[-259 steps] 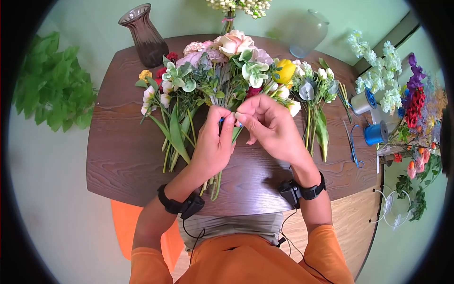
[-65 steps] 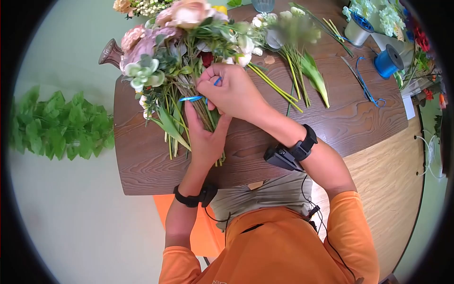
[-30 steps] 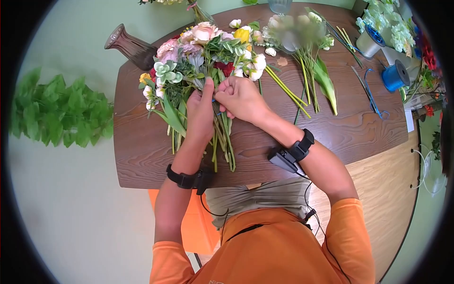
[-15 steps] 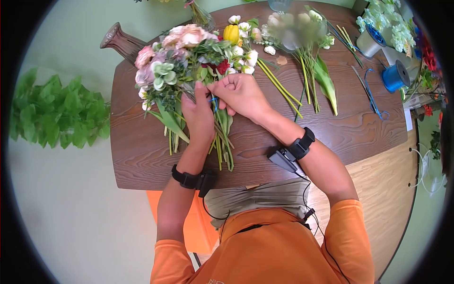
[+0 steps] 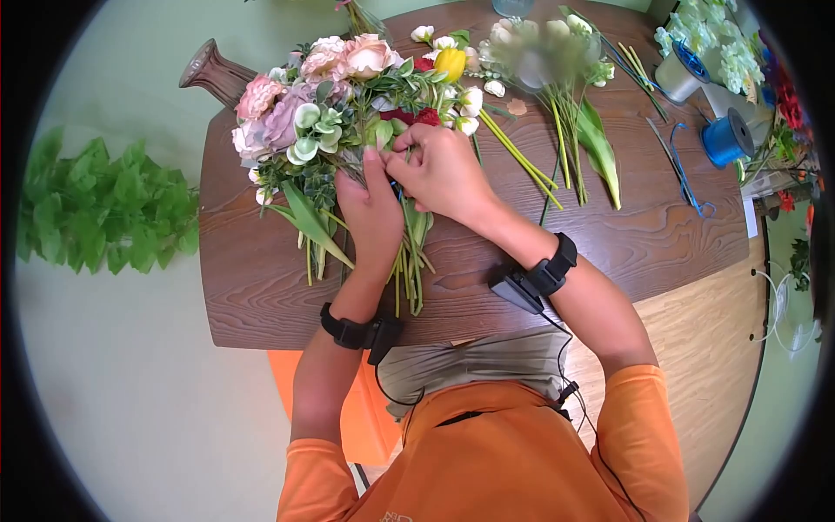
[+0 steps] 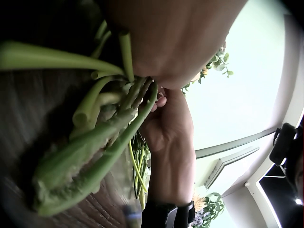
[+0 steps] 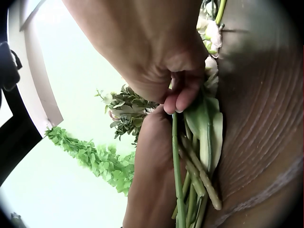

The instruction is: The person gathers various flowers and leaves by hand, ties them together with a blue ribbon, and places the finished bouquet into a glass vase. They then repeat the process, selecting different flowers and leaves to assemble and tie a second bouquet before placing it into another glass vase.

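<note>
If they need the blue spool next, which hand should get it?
Probably the right hand. The blue spool sits toward that side of the table, so the right is nearer. The left hand is farther away and seems to be holding the bouquet.

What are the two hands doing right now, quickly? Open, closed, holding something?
Left hand: closed around the bouquet stems.
Right hand: closed, fingers curled, apparently pinching the blue ribbon; its fingertips are partly hidden.
</note>
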Demonstrator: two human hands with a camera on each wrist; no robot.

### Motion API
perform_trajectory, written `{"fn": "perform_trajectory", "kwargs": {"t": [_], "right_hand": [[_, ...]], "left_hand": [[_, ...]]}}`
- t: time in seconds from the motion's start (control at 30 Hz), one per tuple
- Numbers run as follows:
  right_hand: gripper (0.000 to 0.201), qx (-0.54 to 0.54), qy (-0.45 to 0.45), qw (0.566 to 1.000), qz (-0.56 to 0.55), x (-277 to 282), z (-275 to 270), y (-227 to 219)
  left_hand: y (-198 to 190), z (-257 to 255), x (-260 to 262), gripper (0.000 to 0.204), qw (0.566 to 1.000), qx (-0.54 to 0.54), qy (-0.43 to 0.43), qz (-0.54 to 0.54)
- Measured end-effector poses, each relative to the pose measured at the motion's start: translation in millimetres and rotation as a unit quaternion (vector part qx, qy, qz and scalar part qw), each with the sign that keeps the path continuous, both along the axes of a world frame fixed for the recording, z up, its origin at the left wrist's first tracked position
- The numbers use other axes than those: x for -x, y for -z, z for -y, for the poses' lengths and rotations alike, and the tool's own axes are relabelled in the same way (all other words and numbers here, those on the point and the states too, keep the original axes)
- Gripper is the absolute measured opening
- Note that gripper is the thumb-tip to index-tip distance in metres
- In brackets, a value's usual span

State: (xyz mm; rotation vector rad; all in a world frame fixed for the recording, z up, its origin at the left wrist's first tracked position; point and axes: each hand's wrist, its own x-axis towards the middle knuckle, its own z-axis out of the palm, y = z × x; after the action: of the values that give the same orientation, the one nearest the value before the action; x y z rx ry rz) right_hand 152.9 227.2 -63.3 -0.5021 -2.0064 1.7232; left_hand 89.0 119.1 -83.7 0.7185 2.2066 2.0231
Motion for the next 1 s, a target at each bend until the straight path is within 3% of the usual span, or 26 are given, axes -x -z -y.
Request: {"fn": "perform_trajectory", "kwargs": {"t": [0.07, 0.2, 0.37, 0.43, 0.67, 0.87, 1.0], "right_hand": [[0.019, -0.041, -0.026, 0.999, 0.014, 3, -4, 5], [0.025, -0.025, 0.013, 1.000, -0.007, 8, -1, 12], [0.025, 0.099, -0.008, 0.995, -0.023, 0, 4, -5], [0.025, 0.123, -0.004, 0.991, -0.055, 9, 7, 19], [0.020, 0.261, -0.051, 0.961, -0.076, 2, 5, 16], [0.024, 0.249, -0.099, 0.962, -0.054, -1, 4, 21], [0.018, 0.223, -0.110, 0.964, -0.090, 1, 8, 14]], "left_hand": [[1, 1, 0, 0.031, 1.000, 0.009, -0.010, -0.028], [1, 1, 3, 0.035, 0.994, -0.040, 0.016, 0.101], [-4, 0, 3, 0.038, 0.987, -0.088, 0.004, 0.137], [-3, 0, 4, 0.036, 0.982, -0.108, 0.012, 0.153], [0, 0, 6, 0.037, 0.975, -0.153, 0.003, 0.162], [-4, 1, 7, 0.040, 0.967, -0.168, -0.032, 0.190], [0, 4, 9, 0.036, 0.985, -0.133, -0.026, 0.111]]}}
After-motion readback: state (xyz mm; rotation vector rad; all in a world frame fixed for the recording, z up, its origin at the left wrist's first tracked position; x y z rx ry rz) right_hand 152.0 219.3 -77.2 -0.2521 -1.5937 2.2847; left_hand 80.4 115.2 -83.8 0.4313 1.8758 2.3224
